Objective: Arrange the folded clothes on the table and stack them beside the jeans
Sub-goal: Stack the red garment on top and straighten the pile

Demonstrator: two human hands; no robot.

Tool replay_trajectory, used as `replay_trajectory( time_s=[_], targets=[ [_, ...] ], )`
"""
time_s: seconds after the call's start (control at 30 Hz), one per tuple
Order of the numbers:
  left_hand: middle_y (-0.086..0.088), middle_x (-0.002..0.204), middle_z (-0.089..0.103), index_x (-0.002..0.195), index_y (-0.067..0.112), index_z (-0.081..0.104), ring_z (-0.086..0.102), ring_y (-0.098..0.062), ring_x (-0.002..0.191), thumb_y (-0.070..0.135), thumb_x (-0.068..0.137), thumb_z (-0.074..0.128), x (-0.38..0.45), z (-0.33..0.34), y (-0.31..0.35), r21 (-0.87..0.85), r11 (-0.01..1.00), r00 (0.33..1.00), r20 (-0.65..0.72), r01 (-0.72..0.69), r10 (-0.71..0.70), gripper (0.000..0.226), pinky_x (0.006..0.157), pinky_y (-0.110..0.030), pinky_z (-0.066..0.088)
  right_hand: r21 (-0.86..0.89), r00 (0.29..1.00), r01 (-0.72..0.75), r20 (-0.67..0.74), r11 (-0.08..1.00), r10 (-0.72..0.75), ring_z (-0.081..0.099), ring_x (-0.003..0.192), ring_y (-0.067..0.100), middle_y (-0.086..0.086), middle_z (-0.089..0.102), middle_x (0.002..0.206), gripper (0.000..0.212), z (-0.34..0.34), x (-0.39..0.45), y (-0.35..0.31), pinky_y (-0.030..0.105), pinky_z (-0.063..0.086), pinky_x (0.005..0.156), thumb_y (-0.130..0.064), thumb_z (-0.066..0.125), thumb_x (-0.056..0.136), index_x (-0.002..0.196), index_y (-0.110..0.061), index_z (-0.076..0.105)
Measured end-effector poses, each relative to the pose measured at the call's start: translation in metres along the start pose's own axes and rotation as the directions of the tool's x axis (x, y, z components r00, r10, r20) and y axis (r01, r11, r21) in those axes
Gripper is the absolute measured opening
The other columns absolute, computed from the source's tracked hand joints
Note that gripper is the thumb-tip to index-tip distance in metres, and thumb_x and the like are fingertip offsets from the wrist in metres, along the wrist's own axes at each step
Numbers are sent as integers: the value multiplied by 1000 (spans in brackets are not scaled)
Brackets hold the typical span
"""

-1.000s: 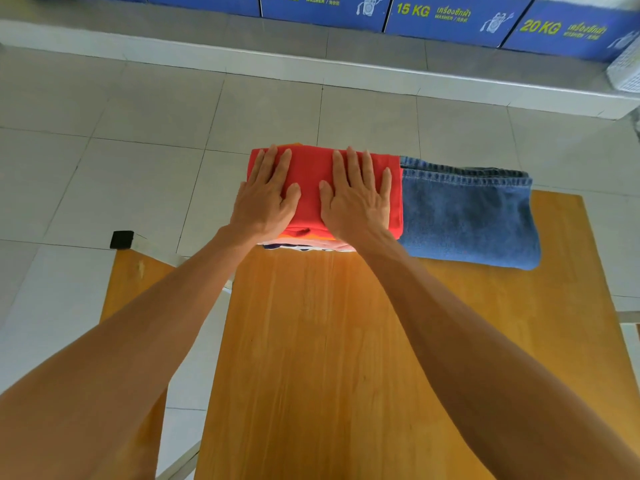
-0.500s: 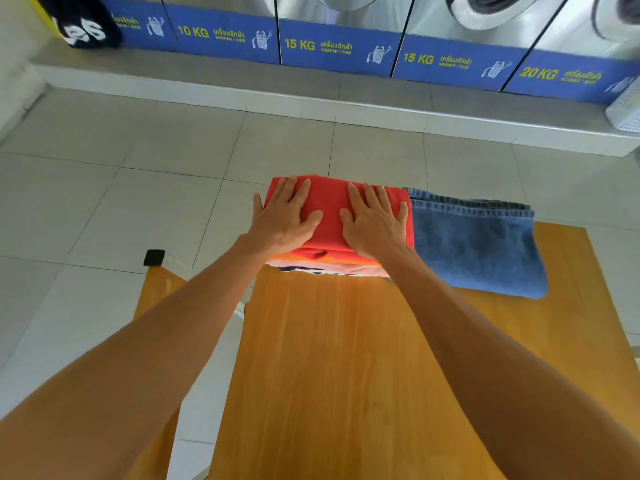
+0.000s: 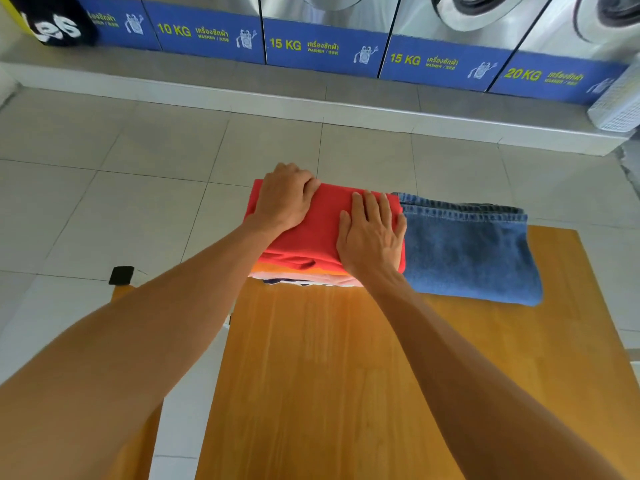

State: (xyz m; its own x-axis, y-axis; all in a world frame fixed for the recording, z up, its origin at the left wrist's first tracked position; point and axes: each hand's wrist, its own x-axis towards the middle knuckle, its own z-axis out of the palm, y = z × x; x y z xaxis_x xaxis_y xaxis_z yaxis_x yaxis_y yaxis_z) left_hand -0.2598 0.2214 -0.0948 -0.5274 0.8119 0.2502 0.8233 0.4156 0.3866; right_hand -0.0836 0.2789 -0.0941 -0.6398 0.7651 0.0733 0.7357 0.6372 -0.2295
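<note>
A stack of folded clothes (image 3: 311, 237), red on top with orange, white and dark layers beneath, sits at the far left corner of the wooden table (image 3: 346, 375). Folded blue jeans (image 3: 467, 251) lie right beside it, touching its right edge. My left hand (image 3: 285, 195) curls over the stack's far left corner, fingers bent down over the back edge. My right hand (image 3: 372, 233) lies flat with fingers spread on the red top, near the jeans.
A wooden bench or chair (image 3: 138, 427) with a black cap (image 3: 121, 275) stands left of the table. Beyond is tiled floor (image 3: 138, 188), a raised step and a row of washing machines (image 3: 325, 46). A white basket (image 3: 620, 105) sits far right.
My left hand moved from lying flat on the red top to curling over the stack's far left corner. My right hand slid slightly right. The camera tilted up.
</note>
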Motion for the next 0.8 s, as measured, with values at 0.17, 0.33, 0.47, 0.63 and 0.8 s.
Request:
replay_trajectory(
  time_s=[0.17,0.33,0.47,0.63,0.8],
  targets=[
    [-4,73,66,86,12,61,61,-27,66,40,103,33,-3,7,-5,-64,998,996,-91,7,-13,43,74,-46,51,-12,1000,7,-19,1000,-7,21,152,25,3,36,160,59,2,-3,0,55,13,121,-47,20,105,154,-20,36],
    [-5,88,69,97,13,63,64,-28,82,46,100,29,0,5,-5,-7,999,999,28,45,-45,48,83,-44,47,4,999,7,38,1000,-8,21,152,24,0,34,161,59,-5,0,3,58,15,120,-49,20,104,155,-23,35],
    [-7,109,63,120,29,60,56,-32,109,68,94,20,-4,-16,-16,205,976,962,243,73,-123,62,100,-52,33,13,995,-28,92,1000,27,12,154,27,-2,25,165,61,-18,-1,16,62,8,120,-55,17,103,157,-29,27],
    [-19,160,23,155,35,12,14,-38,150,55,101,19,-17,-40,-8,288,949,928,304,127,-217,58,116,-66,1,-11,995,-34,93,999,35,3,156,28,4,19,167,57,-29,-1,12,64,2,120,-51,17,105,158,-33,25],
    [-2,165,17,154,27,27,7,-24,154,41,104,19,-50,-19,26,202,973,971,231,-112,64,52,119,-62,6,42,997,67,47,997,-69,3,156,22,-2,17,168,51,-28,15,-22,60,2,120,-44,20,107,157,-37,27]
  ],
)
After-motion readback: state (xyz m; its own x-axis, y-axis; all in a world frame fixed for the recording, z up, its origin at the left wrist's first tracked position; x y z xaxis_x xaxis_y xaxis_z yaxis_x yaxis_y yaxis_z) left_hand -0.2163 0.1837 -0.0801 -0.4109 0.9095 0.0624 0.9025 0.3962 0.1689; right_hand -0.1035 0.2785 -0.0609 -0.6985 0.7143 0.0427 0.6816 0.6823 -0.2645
